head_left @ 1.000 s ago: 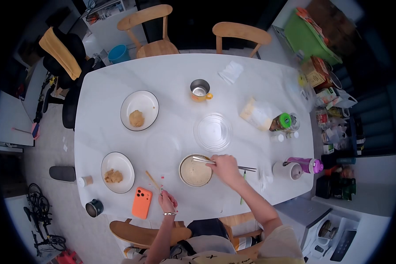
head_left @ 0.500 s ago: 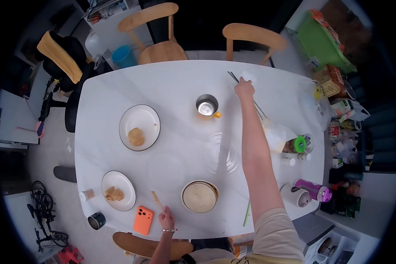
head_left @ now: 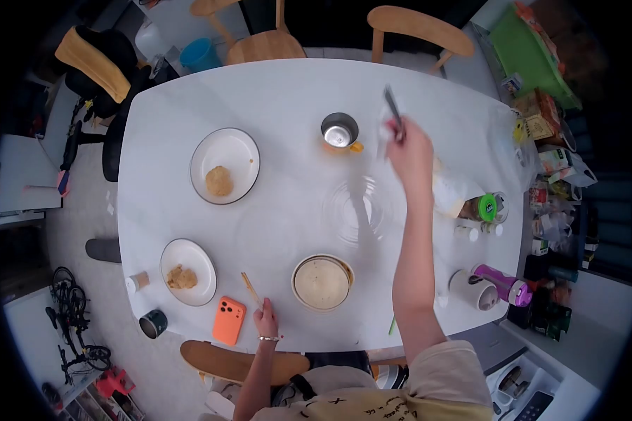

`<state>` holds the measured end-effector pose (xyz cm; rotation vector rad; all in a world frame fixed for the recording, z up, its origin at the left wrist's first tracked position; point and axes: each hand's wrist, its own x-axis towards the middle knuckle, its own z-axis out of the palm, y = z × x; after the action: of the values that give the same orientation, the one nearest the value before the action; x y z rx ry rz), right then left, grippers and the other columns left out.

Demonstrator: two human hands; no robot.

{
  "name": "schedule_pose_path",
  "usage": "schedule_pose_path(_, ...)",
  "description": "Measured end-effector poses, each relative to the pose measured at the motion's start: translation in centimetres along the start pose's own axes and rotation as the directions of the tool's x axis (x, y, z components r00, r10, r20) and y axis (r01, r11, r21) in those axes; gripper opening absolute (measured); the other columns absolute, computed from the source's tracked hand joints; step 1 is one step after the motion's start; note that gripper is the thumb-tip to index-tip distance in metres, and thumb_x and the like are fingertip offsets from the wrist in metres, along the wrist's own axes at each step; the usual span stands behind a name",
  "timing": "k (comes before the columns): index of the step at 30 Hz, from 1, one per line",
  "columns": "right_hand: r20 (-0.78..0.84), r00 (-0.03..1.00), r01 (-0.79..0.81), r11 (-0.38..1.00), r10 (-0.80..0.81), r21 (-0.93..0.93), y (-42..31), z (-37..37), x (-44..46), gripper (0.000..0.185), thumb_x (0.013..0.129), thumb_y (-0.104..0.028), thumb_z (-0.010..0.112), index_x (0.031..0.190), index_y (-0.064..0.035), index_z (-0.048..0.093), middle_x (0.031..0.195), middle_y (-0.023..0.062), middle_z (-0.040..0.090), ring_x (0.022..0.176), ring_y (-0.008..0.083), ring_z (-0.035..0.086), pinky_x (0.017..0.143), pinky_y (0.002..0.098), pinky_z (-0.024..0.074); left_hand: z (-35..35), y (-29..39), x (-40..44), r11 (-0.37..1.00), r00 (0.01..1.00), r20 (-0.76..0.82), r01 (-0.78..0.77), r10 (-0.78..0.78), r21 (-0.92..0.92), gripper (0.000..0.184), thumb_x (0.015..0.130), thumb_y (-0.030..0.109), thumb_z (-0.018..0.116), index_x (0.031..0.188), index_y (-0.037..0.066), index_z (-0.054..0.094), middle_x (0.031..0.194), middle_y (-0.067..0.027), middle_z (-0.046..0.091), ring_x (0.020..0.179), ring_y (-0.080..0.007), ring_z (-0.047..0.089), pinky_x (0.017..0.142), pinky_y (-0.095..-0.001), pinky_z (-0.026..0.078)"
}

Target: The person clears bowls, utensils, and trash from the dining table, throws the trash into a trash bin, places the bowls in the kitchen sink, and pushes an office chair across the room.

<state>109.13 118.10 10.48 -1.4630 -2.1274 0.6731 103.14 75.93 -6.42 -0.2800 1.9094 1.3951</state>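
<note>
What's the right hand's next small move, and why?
I'd probably draw the right hand back toward the bowl, keeping clear of the mug: it grips a blurred grey utensil far across the table, right of the mug, while the bowl sits much nearer the body.
</note>
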Motion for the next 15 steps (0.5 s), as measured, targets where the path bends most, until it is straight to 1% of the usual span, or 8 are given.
schedule_pose_path(2, 0.075, 0.994, 0.074, 0.991, -0.083, 0.111, -2.2, -1.2, -7.7, 0.02, 0.065, 0.001, 0.048, 0.083, -0.0055, 0.056, 0.073, 0.0105, 0.055, 0.071, 0.0283, 0.055, 0.064, 0.0347, 0.0447, -0.1, 1.2, -0.6, 0.994, 0.997, 0.076, -0.011, 0.019, -0.11, 0.044, 0.085, 0.035, 0.048, 0.048, 0.014, 0.034, 0.038, 0.0035, 0.033, 0.028, -0.0051, 0.025, 0.027, -0.0205, 0.015)
schedule_pose_path(3, 0.23, 0.97, 0.036, 0.979, -0.083, 0.201, -3.5, -1.5, -11.2, 0.021, 0.063, 0.0, 0.05, 0.081, -0.0067, 0.056, 0.074, 0.009, 0.055, 0.071, 0.0268, 0.055, 0.064, 0.035, 0.0451, 0.1, 2.0, -1.3, 0.987, 0.993, 0.115, -0.01, 0.029, -0.163, 0.043, 0.085, 0.036, 0.047, 0.05, 0.013, 0.036, 0.038, 0.0032, 0.034, 0.027, -0.0052, 0.025, 0.027, -0.0204, 0.015)
schedule_pose_path(6, 0.438, 0.826, 0.244, 0.925, -0.355, 0.29, -5.3, -0.7, -20.3, 0.025, 0.06, -0.001, 0.055, 0.084, -0.0088, 0.056, 0.077, 0.0051, 0.054, 0.075, 0.022, 0.055, 0.062, 0.0318, 0.0461, 2.6, 8.1, -6.2, 0.965, 0.97, 0.242, 0.058, 0.005, -0.255, 0.034, 0.087, 0.034, 0.043, 0.063, 0.01, 0.045, 0.047, 0.0008, 0.044, 0.029, -0.005, 0.03, 0.026, -0.0195, 0.017)
schedule_pose_path(7, 0.458, 0.783, 0.317, 0.904, -0.42, 0.287, -5.8, 0.1, -22.9, 0.025, 0.06, 0.0, 0.056, 0.084, -0.0078, 0.056, 0.074, 0.0049, 0.055, 0.074, 0.0205, 0.055, 0.06, 0.0293, 0.0465, 2.2, 7.5, -6.7, 0.927, 0.948, 0.31, 0.176, -0.069, -0.331, 0.034, 0.087, 0.036, 0.042, 0.066, 0.01, 0.046, 0.049, -0.0001, 0.046, 0.029, -0.005, 0.03, 0.027, -0.0191, 0.018)
schedule_pose_path(9, 0.56, 0.72, 0.29, 0.911, -0.41, 0.294, -6.5, 1.7, -27.5, 0.025, 0.062, -0.004, 0.057, 0.086, -0.0087, 0.057, 0.078, 0.005, 0.056, 0.078, 0.0211, 0.054, 0.062, 0.0308, 0.0467, 1.3, 6.1, -7.2, 0.799, 0.87, 0.459, 0.401, -0.179, -0.449, 0.034, 0.088, 0.038, 0.039, 0.072, 0.009, 0.05, 0.053, -0.002, 0.051, 0.029, -0.005, 0.029, 0.027, -0.0185, 0.019)
schedule_pose_path(12, 0.615, 0.655, 0.273, 0.897, -0.439, 0.348, -6.4, 2.2, -29.3, 0.027, 0.064, -0.006, 0.056, 0.09, -0.0087, 0.057, 0.086, 0.006, 0.059, 0.079, 0.023, 0.055, 0.063, 0.033, 0.0466, 1.8, 7.1, -8.0, 0.821, 0.917, 0.381, 0.303, -0.114, -0.484, 0.029, 0.086, 0.037, 0.044, 0.08, 0.01, 0.052, 0.059, -0.0018, 0.054, 0.033, -0.0047, 0.034, 0.029, -0.0169, 0.021)
schedule_pose_path(14, 0.701, 0.583, 0.174, 0.906, -0.41, 0.385, -5.9, 0.4, -27.5, 0.026, 0.068, -0.01, 0.056, 0.094, -0.0067, 0.059, 0.089, 0.0085, 0.061, 0.073, 0.0231, 0.057, 0.062, 0.0332, 0.046, 2.1, 9.0, -8.1, 0.937, 0.968, 0.228, 0.174, -0.106, -0.302, 0.027, 0.084, 0.035, 0.048, 0.075, 0.01, 0.049, 0.057, -0.0001, 0.052, 0.034, -0.0047, 0.036, 0.028, -0.0165, 0.023)
schedule_pose_path(15, 0.667, 0.698, 0.067, 0.951, -0.261, 0.302, -4.9, -0.2, -26.3, 0.023, 0.07, -0.012, 0.055, 0.091, -0.0067, 0.059, 0.085, 0.0093, 0.061, 0.073, 0.025, 0.058, 0.063, 0.0348, 0.046, 1.9, 9.6, -8.3, 0.974, 0.984, 0.152, 0.118, -0.089, -0.195, 0.027, 0.084, 0.034, 0.05, 0.073, 0.01, 0.048, 0.056, 0.0008, 0.051, 0.035, -0.0048, 0.037, 0.028, -0.0164, 0.024)
